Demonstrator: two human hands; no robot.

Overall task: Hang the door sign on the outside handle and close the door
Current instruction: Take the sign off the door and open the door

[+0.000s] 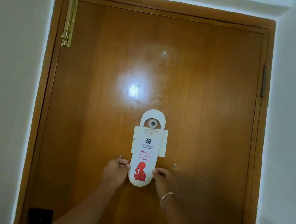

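A white door sign [146,148] with red "Please do not disturb" lettering and a red figure is held flat against a brown wooden door [203,101]. Its round top hole frames the door's peephole [152,123]. My left hand [115,172] pinches the sign's lower left edge, and my right hand [161,177] pinches its lower right edge. The door sits shut in its frame. No door handle shows in this view.
A white notice [163,143] is fixed to the door behind the sign. A brass bolt latch [70,20] runs down the door's upper left. A hinge [263,80] sits on the right edge. A dark lock plate [40,217] is at the lower left. White walls flank the frame.
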